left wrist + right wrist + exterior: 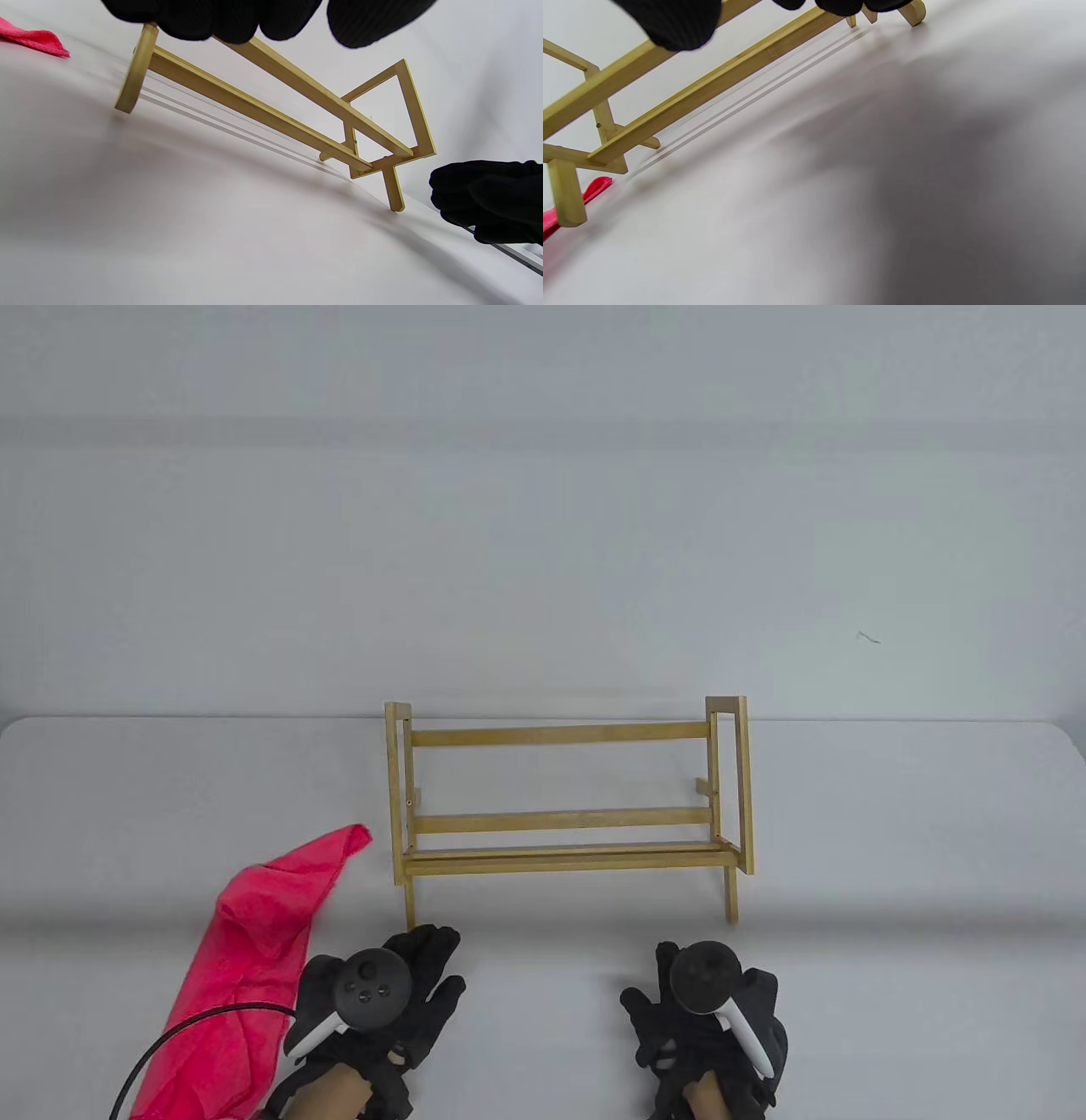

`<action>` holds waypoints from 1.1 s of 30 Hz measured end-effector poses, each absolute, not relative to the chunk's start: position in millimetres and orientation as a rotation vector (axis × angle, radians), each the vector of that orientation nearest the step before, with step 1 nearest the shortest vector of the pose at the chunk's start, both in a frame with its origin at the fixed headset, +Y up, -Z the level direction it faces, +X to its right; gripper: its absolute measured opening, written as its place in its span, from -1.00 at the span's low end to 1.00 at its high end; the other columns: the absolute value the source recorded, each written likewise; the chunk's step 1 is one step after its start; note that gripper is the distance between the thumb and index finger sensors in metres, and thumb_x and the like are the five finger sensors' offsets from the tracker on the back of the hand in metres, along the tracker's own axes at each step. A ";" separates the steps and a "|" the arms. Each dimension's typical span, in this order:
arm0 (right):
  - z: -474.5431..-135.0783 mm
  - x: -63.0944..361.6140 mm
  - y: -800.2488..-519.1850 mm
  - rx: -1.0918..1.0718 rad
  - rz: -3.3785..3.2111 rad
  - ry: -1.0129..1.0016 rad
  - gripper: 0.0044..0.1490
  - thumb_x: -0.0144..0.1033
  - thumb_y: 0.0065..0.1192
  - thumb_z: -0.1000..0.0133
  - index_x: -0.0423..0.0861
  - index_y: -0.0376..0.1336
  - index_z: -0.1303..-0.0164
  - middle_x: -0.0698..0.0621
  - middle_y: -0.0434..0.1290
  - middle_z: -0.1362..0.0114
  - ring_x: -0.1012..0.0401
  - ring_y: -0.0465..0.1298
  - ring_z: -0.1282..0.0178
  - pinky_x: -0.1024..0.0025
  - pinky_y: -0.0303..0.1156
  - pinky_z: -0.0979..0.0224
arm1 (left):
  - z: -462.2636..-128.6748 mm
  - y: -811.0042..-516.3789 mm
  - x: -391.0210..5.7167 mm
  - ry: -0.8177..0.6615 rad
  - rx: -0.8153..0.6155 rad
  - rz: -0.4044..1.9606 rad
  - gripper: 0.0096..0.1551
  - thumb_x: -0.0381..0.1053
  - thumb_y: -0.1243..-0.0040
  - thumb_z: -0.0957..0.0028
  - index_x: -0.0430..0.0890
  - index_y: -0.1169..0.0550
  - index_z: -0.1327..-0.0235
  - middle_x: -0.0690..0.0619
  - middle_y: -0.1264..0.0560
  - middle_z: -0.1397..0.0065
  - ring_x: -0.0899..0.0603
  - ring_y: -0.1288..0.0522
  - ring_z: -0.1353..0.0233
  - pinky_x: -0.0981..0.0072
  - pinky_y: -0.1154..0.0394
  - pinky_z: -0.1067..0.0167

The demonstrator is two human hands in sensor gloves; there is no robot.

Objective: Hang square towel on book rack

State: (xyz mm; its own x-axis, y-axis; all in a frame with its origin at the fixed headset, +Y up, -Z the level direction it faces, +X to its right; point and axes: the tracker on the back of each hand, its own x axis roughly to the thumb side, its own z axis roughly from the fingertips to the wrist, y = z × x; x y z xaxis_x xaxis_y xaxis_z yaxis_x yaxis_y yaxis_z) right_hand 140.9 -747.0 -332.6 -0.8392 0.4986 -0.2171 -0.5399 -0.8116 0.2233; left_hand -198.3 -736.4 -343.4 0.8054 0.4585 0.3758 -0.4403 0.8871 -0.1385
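The red square towel [254,950] lies crumpled in a long strip on the white table at the left; it also shows in the left wrist view [38,38] and the right wrist view [594,188]. The wooden book rack [560,819] stands upright at the table's middle, empty, and shows in both wrist views [254,106] [691,93]. My left hand [437,954] is open and empty, just right of the towel, fingers close to the rack's front left leg. My right hand [657,984] is empty, fingers loosely curled, in front of the rack's right leg; it also shows in the left wrist view [488,199].
A black cable [170,1035] from my left glove runs over the towel's near end. The table's far edge [848,719] runs just behind the rack, with a plain grey wall beyond.
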 end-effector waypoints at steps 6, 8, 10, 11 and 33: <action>-332.4 140.4 -747.1 -0.197 2.552 0.375 -0.01 0.15 0.08 -0.06 0.03 -0.24 -0.54 -0.05 -0.19 -0.63 -0.09 -0.10 -0.68 -0.13 -0.16 -0.61 | -343.5 -735.6 -199.3 -0.413 -0.042 0.490 -0.29 0.12 -0.04 -0.21 -0.18 -0.21 -0.52 -0.26 -0.15 -0.55 -0.42 -0.19 -0.51 -0.27 -0.23 -0.37; -332.7 140.4 -747.6 -0.198 2.551 0.379 -0.01 0.15 0.08 -0.06 0.03 -0.25 -0.54 -0.05 -0.19 -0.63 -0.09 -0.10 -0.68 -0.13 -0.16 -0.61 | -344.1 -736.0 -199.8 -0.413 -0.044 0.498 -0.29 0.12 -0.05 -0.21 -0.18 -0.22 -0.51 -0.26 -0.15 -0.54 -0.42 -0.19 -0.51 -0.27 -0.23 -0.37; -333.4 140.7 -748.2 -0.201 2.552 0.384 0.00 0.15 0.08 -0.06 0.03 -0.25 -0.54 -0.05 -0.19 -0.63 -0.09 -0.10 -0.68 -0.13 -0.16 -0.61 | -344.9 -736.6 -200.2 -0.414 -0.045 0.499 -0.29 0.12 -0.05 -0.21 -0.18 -0.22 -0.51 -0.26 -0.15 -0.54 -0.42 -0.19 -0.51 -0.27 -0.23 -0.37; -333.9 141.0 -748.7 -0.204 2.553 0.387 -0.01 0.15 0.08 -0.06 0.03 -0.24 -0.54 -0.05 -0.19 -0.63 -0.09 -0.10 -0.68 -0.13 -0.16 -0.61 | -345.8 -737.2 -200.5 -0.413 -0.047 0.499 -0.29 0.12 -0.04 -0.21 -0.18 -0.22 -0.51 -0.26 -0.15 -0.54 -0.42 -0.19 -0.51 -0.27 -0.23 -0.37; -332.1 137.1 -747.3 -0.174 2.541 0.404 -0.01 0.15 0.08 -0.06 0.03 -0.25 -0.54 -0.05 -0.19 -0.63 -0.09 -0.11 -0.68 -0.13 -0.16 -0.61 | -341.0 -726.8 -201.9 -0.459 0.011 0.512 -0.31 0.12 -0.04 -0.20 -0.17 -0.23 -0.50 -0.24 -0.17 -0.54 -0.41 -0.21 -0.51 -0.26 -0.25 -0.36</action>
